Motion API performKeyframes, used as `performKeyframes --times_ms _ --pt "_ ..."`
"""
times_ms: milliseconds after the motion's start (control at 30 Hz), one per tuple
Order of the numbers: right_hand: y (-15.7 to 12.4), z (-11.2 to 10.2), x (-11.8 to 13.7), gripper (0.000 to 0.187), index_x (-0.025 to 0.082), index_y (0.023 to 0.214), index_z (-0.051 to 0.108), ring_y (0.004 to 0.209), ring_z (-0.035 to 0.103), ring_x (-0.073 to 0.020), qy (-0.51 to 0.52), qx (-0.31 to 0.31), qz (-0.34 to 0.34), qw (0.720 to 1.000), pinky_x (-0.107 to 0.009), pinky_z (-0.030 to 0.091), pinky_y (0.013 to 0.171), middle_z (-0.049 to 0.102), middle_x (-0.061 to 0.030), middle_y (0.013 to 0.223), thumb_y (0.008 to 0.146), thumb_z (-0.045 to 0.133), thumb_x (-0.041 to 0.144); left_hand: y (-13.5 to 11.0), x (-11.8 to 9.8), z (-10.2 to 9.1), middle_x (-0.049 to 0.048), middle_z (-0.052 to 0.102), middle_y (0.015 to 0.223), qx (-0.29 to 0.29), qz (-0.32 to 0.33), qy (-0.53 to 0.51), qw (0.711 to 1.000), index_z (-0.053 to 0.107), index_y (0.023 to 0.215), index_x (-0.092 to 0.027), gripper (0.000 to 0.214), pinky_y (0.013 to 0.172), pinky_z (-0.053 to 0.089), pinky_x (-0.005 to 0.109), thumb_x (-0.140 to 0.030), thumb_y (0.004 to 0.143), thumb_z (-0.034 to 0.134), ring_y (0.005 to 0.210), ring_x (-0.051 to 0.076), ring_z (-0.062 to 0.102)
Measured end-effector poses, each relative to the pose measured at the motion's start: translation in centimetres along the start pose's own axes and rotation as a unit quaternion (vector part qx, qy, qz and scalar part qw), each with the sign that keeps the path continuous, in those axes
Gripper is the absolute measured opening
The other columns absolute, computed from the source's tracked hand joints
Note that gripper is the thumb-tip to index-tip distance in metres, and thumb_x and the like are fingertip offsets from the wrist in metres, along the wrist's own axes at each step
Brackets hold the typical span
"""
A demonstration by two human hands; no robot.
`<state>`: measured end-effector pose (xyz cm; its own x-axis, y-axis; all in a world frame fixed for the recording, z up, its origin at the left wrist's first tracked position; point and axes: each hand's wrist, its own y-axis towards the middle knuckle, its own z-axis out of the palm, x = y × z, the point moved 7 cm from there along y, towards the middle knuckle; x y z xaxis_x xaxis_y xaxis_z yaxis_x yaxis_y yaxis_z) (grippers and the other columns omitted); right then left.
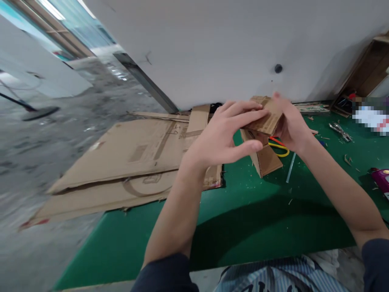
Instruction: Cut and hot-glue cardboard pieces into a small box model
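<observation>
A small cardboard structure (265, 121) stands on the green table, with a flat top panel and folded panels (268, 160) beneath. My left hand (231, 132) lies over its left side, fingers stretched across the top and thumb apart below. Wrapped round the right side is my right hand (290, 121), its thumb up near the top edge and its other fingers partly hidden behind the cardboard. Red and yellow loops (282, 151) show behind the lower panels. A thin clear strip (291, 168) lies just to the right.
Large flattened cardboard sheets (130, 154) cover the table's left end and overhang its edge. Metal pliers (340, 132), a purple object (379, 180) and scraps are on the right. A white wall (231, 52) rises behind, and a wooden box (361, 73) stands at the far right.
</observation>
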<state>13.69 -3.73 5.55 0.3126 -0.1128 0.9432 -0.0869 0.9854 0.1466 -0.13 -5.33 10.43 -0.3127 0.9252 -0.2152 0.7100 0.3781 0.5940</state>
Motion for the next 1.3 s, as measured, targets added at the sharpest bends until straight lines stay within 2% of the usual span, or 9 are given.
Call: performKeyframes --times_ms 100,233,400,500,700,800,967,1100,1300 --pt "0.3 -1.0 -0.1 0.045 0.023 0.106 0.066 0.096 0.072 -0.0252 -0.014 -0.025 0.015 0.999 -0.040 0.063 0.080 0.072 -0.0032 0.091 0.076 0.079 0.054 -0.4 0.9 0.0 0.0119 0.049 0.155 -0.004 -0.037 0.011 0.999 0.044 0.153 -0.035 0.094 0.123 0.038 0.061 -0.083 0.075 0.065 0.145 0.041 0.044" --pt "1.3 -2.5 -0.2 0.041 0.022 0.108 0.065 0.099 0.072 -0.0254 -0.018 -0.023 0.009 1.000 -0.042 0.063 0.084 0.074 -0.0034 0.091 0.078 0.077 0.048 -1.3 4.1 -0.1 0.0135 0.022 0.168 -0.025 -0.081 0.010 0.996 0.019 0.162 -0.037 0.125 0.125 0.032 0.065 -0.086 0.061 0.074 0.158 0.045 0.019" --pt "2.2 -3.4 -0.3 0.037 0.021 0.100 0.066 0.097 0.073 -0.0264 -0.046 0.004 0.001 0.999 -0.042 0.063 0.084 0.074 -0.0062 0.088 0.080 0.077 0.050 -1.8 6.5 0.1 0.0146 0.026 0.165 -0.030 -0.063 -0.052 0.996 0.027 0.159 -0.039 0.123 0.119 0.042 0.065 -0.087 0.056 0.075 0.153 0.046 0.032" --pt "1.9 -2.7 -0.4 0.039 0.022 0.100 0.066 0.099 0.073 -0.0271 -0.049 0.038 0.000 0.998 -0.043 0.063 0.086 0.075 -0.0068 0.089 0.079 0.078 0.053 -1.5 5.8 0.3 0.0146 0.032 0.161 -0.058 -0.048 -0.065 0.995 0.034 0.155 -0.038 0.116 0.120 0.043 0.063 -0.088 0.058 0.073 0.150 0.045 0.036" --pt "1.5 -2.8 -0.5 0.036 0.021 0.093 0.068 0.090 0.073 -0.0265 -0.063 0.038 0.033 0.997 -0.042 0.063 0.081 0.073 -0.0055 0.081 0.076 0.081 0.050 -0.7 2.8 1.4 0.0099 0.024 0.160 -0.134 -0.007 -0.107 0.985 0.026 0.159 -0.037 0.117 0.128 0.036 0.054 -0.092 0.064 0.065 0.154 0.040 0.029" --pt "1.6 -3.3 -0.4 0.025 0.021 0.086 0.068 0.086 0.072 -0.0244 -0.062 0.032 0.052 0.996 -0.038 0.062 0.077 0.073 -0.0051 0.081 0.076 0.081 0.040 -1.0 3.4 2.3 0.0098 0.031 0.158 -0.176 -0.026 -0.076 0.981 0.038 0.151 -0.035 0.105 0.130 0.031 0.058 -0.095 0.067 0.057 0.155 0.040 0.026" --pt "1.6 -3.2 -0.5 0.016 0.021 0.084 0.069 0.082 0.071 -0.0203 -0.047 0.037 0.079 0.995 -0.031 0.059 0.071 0.075 -0.0036 0.083 0.076 0.077 0.032 -1.5 4.5 3.7 0.0108 0.027 0.165 -0.177 -0.051 -0.034 0.982 0.045 0.143 -0.036 0.104 0.128 0.023 0.069 -0.099 0.060 0.056 0.158 0.045 0.017" --pt "1.2 -2.9 -0.1 0.015 0.020 0.083 0.069 0.078 0.071 -0.0209 -0.049 0.038 0.083 0.995 -0.032 0.058 0.067 0.074 -0.0043 0.081 0.077 0.077 0.032 -1.7 3.8 4.1 0.0125 0.020 0.168 -0.173 -0.042 -0.025 0.984 0.032 0.152 -0.039 0.117 0.127 0.017 0.072 -0.100 0.055 0.058 0.159 0.047 0.010" --pt "0.9 -2.9 0.6 0.015 0.022 0.078 0.065 0.077 0.070 -0.0214 -0.058 0.034 0.068 0.995 -0.034 0.058 0.069 0.071 -0.0033 0.078 0.077 0.075 0.033 -2.0 3.4 4.7 0.0155 0.020 0.166 -0.183 -0.028 -0.050 0.982 0.020 0.157 -0.039 0.125 0.126 0.024 0.066 -0.101 0.055 0.055 0.158 0.045 0.016"
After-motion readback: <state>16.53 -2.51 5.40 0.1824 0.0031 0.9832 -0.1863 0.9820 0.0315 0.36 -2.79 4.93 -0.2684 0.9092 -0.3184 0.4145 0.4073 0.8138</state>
